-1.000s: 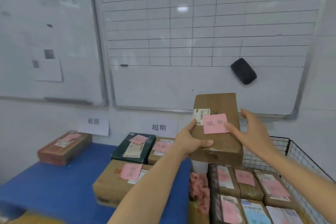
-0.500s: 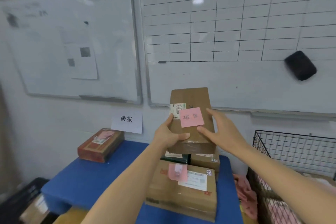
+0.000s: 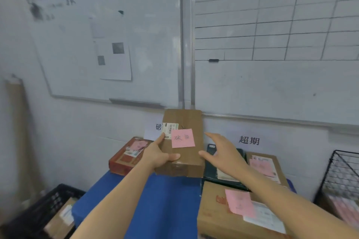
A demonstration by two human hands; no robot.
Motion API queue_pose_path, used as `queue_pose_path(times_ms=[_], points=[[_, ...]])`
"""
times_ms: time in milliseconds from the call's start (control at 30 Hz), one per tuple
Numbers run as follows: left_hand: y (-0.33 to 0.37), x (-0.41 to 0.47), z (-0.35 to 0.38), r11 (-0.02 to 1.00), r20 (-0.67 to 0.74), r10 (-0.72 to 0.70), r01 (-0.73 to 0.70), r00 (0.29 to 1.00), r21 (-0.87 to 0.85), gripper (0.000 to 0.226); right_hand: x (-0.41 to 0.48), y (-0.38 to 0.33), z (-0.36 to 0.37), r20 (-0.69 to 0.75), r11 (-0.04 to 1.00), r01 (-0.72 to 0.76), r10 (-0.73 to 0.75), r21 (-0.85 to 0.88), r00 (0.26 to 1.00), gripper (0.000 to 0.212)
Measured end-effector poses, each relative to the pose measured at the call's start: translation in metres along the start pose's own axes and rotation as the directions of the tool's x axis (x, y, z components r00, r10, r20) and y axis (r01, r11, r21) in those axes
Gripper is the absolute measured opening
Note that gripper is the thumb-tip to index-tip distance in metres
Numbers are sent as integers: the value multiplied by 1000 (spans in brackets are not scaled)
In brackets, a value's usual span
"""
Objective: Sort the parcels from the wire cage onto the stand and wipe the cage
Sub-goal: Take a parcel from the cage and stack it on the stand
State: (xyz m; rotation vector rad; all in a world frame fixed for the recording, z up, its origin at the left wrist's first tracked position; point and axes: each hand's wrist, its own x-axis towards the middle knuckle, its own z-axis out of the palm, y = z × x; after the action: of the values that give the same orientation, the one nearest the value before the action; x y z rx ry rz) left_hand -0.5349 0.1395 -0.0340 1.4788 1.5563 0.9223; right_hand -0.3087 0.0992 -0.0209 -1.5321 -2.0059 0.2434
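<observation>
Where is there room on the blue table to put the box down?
The bare blue stand top is free in front of the red-brown parcel, left of the big carton, below the held box. The right side is crowded: carton, dark green parcel and tan parcel sit packed together.

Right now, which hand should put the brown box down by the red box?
Probably the left. The left hand grips the brown box, thumb on top, on the side nearest the red box. The right hand is open beside it, not gripping.

Left hand [image 3: 158,156] and right hand [image 3: 223,154] bare; left forearm [image 3: 116,200] and right forearm [image 3: 291,200] unsleeved.
</observation>
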Motion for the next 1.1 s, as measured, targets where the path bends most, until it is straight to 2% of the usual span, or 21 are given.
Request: queue_pose_path(times_ms=[100,300,467,833,1100], points=[[-26,26,-24,997,18,3,-4,1000,82,104,19,-15,39,27,1000,-18,18,-1,999,73],[-77,64,-42,995,102,-86,82,991,52,107,37,-33,94,87,994,-103,106,-37,991,70],[-99,79,-33,991,191,-130,120,973,63,105,45,-32,113,120,984,-154,164,-87,979,70],[-118,104,-33,983,239,-156,126,958,135,105,60,-25,141,214,980,-162,184,-115,959,70],[-132,106,-42,975,207,-158,120,966,186,104,69,-25,161,250,982,-170,186,-85,950,71]])
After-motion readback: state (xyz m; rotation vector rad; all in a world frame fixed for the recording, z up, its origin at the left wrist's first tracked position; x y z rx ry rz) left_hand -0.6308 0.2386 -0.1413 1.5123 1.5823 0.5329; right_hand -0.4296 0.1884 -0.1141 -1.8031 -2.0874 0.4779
